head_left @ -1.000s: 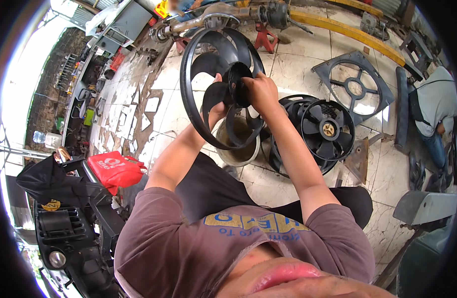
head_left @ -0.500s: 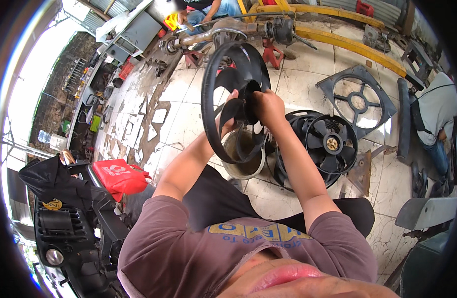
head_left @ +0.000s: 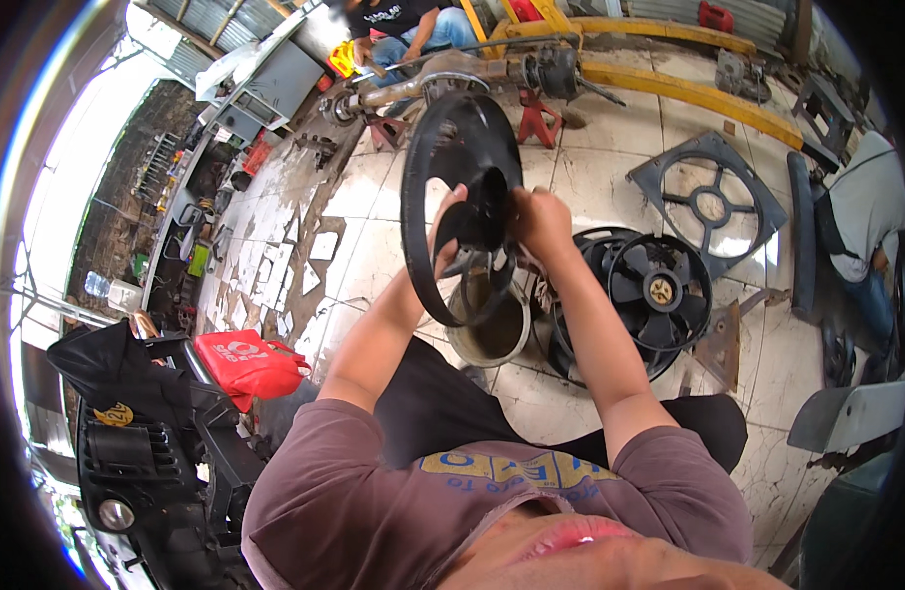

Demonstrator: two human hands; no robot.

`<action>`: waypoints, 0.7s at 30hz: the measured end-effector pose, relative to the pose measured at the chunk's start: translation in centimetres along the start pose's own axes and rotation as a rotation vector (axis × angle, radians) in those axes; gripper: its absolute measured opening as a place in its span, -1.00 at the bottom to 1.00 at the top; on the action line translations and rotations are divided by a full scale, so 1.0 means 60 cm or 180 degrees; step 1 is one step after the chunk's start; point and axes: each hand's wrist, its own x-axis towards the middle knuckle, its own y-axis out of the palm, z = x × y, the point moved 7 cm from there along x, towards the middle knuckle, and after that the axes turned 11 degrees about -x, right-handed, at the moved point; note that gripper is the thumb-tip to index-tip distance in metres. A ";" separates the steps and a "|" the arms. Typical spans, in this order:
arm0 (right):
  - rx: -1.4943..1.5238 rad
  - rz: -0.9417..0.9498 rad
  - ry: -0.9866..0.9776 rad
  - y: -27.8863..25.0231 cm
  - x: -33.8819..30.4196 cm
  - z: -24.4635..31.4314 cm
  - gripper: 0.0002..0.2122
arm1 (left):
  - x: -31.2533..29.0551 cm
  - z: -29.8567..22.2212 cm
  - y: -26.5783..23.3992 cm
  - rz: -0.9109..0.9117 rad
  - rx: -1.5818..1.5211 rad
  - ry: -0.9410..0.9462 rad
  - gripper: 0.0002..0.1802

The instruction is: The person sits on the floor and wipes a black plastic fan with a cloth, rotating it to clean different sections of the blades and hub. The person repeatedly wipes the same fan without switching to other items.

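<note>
Upright in front of me is a black ringed fan wheel (head_left: 416, 221), tilted so its hub points to my right. My left hand (head_left: 446, 234) grips one of its blades from the near left side, fingers wrapped round it. Against the hub's right side, my right hand (head_left: 543, 226) is closed in a fist; what its fingers hold is hidden. Directly below the wheel stands a round pale bucket (head_left: 499, 360), partly covered by the ring. To its right lie black fan assemblies (head_left: 659, 290) with ringed blades, beyond my right forearm.
A square black fan shroud (head_left: 708, 205) lies on the tiles at far right. An axle (head_left: 398, 90) rests on red stands (head_left: 539, 118) ahead, a person (head_left: 413, 29) behind it. Yellow frame rails (head_left: 688, 93) extend right. A red bag (head_left: 248, 362) sits at left; another person (head_left: 860, 221) is at right.
The fan wheel has turned and dropped slightly, so it shows more edge-on. My right hand has shifted a little right and down at the hub. My left hand keeps its grip.
</note>
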 end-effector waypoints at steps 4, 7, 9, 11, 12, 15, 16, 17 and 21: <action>0.1579 -0.0267 0.0257 -0.012 0.019 -0.071 -0.73 | -0.004 -0.029 -0.008 0.0316 -0.0189 0.0009 -0.37; 0.2837 -0.0276 0.0828 -0.022 0.021 -0.094 -0.72 | -0.020 -0.038 -0.006 0.0206 -0.0232 0.0049 -0.31; 0.2863 -0.0567 0.0807 -0.038 0.023 -0.087 -0.68 | -0.022 -0.040 -0.012 0.0091 -0.0147 0.0113 -0.32; 0.3284 -0.0742 0.0710 -0.044 0.025 -0.065 -0.70 | -0.020 -0.037 -0.031 -0.0085 -0.0046 0.0185 -0.32; 0.3495 -0.0832 0.0661 -0.046 0.025 -0.053 -0.71 | -0.017 -0.034 -0.040 -0.0170 -0.0004 0.0208 -0.32; 0.2301 -0.0558 0.0338 -0.052 0.019 -0.007 -0.78 | -0.008 -0.021 -0.061 -0.0362 0.0111 0.0219 -0.32; 0.2420 -0.0432 0.0392 -0.036 0.016 0.000 -0.80 | -0.006 -0.015 -0.066 -0.0417 0.0144 0.0218 -0.33; 0.1988 -0.0376 0.0263 -0.024 0.012 0.003 -0.81 | -0.001 -0.009 -0.067 -0.0454 0.0187 0.0212 -0.33; 0.1232 -0.0276 0.0000 0.028 0.000 0.001 -0.84 | 0.009 0.005 -0.070 -0.0585 0.0277 0.0238 -0.33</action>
